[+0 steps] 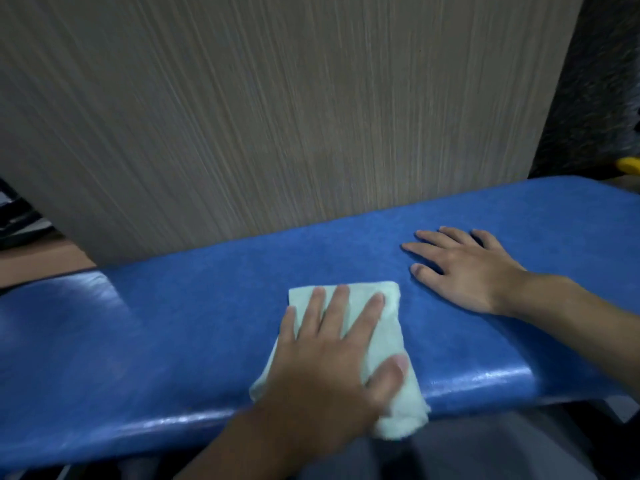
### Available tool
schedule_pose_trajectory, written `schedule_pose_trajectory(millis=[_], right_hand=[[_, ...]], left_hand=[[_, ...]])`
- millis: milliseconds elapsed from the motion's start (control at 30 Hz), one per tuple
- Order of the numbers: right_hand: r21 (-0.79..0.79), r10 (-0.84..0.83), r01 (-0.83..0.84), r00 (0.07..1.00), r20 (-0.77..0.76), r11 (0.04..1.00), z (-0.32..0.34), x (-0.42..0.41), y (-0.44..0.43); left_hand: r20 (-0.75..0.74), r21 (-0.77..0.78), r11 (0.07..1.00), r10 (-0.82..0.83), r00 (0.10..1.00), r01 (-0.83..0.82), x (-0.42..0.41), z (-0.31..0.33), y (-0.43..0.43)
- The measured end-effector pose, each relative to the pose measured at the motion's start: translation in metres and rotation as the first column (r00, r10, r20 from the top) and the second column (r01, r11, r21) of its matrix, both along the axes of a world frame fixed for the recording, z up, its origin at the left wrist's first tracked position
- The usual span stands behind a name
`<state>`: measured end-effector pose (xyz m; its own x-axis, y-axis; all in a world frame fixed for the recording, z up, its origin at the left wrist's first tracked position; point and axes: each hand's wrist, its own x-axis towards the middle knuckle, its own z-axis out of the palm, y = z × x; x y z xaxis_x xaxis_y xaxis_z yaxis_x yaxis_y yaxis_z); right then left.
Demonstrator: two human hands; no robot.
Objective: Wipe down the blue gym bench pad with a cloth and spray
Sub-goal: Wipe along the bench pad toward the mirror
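Observation:
The blue bench pad [194, 306] runs across the view from left to right, glossy along its near edge. A folded pale cloth [388, 334] lies on its middle and hangs a little over the near edge. My left hand [322, 362] lies flat on the cloth with fingers spread and straight, thumb on the cloth's right side. My right hand [464, 268] rests palm down on the bare pad to the right of the cloth, fingers straight and pointing left. No spray bottle is in view.
A grey-brown wood-grain panel [277, 116] stands right behind the pad's far edge. A dark object [17, 216] sits at the far left on a brown surface. Something yellow [628, 166] shows at the right edge, past the panel.

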<state>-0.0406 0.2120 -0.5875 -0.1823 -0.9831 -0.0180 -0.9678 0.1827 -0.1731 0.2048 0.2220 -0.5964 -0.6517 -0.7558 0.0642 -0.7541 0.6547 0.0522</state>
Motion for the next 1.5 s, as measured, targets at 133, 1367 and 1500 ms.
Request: schedule_pose_trajectory(millis=[133,1367,1500], right_hand=[[-0.015,0.011,-0.013,0.993,-0.116,1.0,0.011,0.004,-0.005],[-0.041,0.004,-0.006,0.999,-0.04,0.999,-0.007,0.025,-0.033],[-0.072,0.01,-0.013,1.0,-0.029,0.997,-0.01,0.024,-0.035]], left_hand=[[0.05,0.046,0.998,0.051,0.997,-0.053,0.003,0.003,-0.007],[0.044,0.098,0.971,0.216,0.975,-0.219,-0.025,0.01,-0.169],[0.031,0.123,0.957,0.26,0.965,-0.261,-0.04,0.013,-0.205]])
